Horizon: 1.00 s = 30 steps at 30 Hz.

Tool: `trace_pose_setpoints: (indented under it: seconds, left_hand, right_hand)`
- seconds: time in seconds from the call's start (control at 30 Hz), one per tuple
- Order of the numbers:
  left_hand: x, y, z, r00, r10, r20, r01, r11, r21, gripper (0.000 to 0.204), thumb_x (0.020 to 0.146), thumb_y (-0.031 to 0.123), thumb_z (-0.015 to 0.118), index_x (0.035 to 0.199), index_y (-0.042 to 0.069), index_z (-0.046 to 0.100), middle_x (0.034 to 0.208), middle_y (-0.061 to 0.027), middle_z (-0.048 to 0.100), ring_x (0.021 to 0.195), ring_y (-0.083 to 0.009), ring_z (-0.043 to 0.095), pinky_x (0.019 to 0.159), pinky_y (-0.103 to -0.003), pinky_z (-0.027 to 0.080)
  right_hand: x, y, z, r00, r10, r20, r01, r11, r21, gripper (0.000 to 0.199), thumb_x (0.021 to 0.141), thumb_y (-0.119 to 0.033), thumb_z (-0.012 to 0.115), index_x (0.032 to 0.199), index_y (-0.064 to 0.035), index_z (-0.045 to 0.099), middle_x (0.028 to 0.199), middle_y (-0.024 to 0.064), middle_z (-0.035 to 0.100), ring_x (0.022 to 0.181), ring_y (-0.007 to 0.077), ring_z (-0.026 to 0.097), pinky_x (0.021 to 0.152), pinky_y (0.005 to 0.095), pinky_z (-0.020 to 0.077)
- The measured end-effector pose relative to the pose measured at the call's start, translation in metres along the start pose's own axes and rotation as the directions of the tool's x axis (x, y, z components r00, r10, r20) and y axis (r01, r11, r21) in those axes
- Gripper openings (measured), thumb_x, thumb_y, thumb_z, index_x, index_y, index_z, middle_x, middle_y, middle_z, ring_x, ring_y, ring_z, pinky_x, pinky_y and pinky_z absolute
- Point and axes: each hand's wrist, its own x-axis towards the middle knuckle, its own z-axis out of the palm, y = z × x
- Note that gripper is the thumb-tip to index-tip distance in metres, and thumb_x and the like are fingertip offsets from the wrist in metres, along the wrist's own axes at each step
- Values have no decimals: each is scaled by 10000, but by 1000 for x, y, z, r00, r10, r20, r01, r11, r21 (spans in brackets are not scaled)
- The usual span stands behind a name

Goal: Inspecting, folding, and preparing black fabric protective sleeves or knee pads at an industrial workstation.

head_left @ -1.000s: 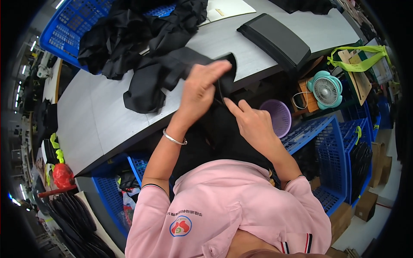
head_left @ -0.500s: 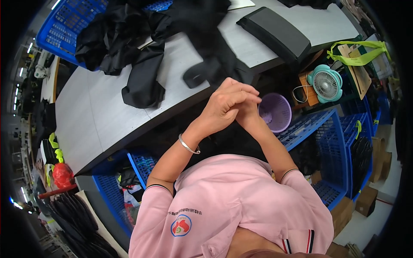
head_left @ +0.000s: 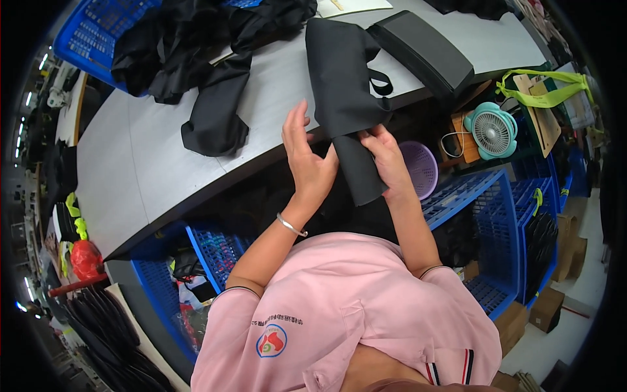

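From my remote seat I see a grey worktable [head_left: 150,163] running across the upper frame. On it lies a heap of black garments [head_left: 189,39] spilling out of a blue crate [head_left: 85,32] at the far left, with 1 loose black piece [head_left: 215,121] trailing toward the table's near edge. A flat black case [head_left: 421,52] sits on the table to the right. Past the table's right end stand a teal desk fan [head_left: 490,130], a wooden board with a lime-green strap [head_left: 545,98] and, lower down, a purple basket [head_left: 418,170] just beside the right wrist. Blue crates [head_left: 483,222] crowd the floor below the table edge, and the table's front edge lies right under both hands.

The folded black fabric piece [head_left: 343,98] hangs over that front edge, its upper part resting on the table and its narrow lower end dropping between the 2 hands; a strap loop shows on its right side.

My left hand [head_left: 307,160] is raised with the palm turned toward the cloth, fingers extended and spread, the thumb side touching the fabric's left edge; it is not closed on anything. A silver bracelet [head_left: 290,225] circles that wrist. My right hand [head_left: 385,160] has its fingers curled onto the fabric's right edge, pinching it just below the table's rim.
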Motion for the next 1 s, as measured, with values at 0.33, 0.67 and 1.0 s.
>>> trace_pose_setpoints:
  seconds: [0.33, 0.67, 1.0]
  left_hand:
    - [-11, 21, 13, 967, 255, 26, -252, 963, -93, 718, 596, -199, 538, 1240, 79, 690, 1070, -98, 592, 907, -254, 573, 808, -305, 503]
    - [-7, 24, 15, 992, 114, 44, -107, 984, -144, 758, 638, -210, 555, 1323, 104, 643, 1124, -96, 565, 897, -205, 567, 778, -273, 494]
    - [0, 34, 14, 995, 75, 60, -64, 983, -172, 667, 720, -162, 634, 1335, 98, 631, 1154, -55, 557, 873, -121, 537, 733, -231, 474]
  right_hand:
    - [13, 16, -10, 971, -31, -237, 89, 967, 238, 318, 980, -204, 586, 1242, -24, 589, 1163, 91, 654, 1002, 183, 672, 841, 314, 569]
    - [20, 6, 10, 966, -45, -253, 134, 929, 345, 243, 975, -164, 562, 1156, -10, 612, 1087, 90, 659, 935, 174, 678, 782, 321, 585]
    - [22, -11, 29, 982, -101, -158, 159, 896, 414, 193, 974, -183, 579, 1082, -25, 610, 993, 67, 641, 832, 166, 667, 704, 323, 591]
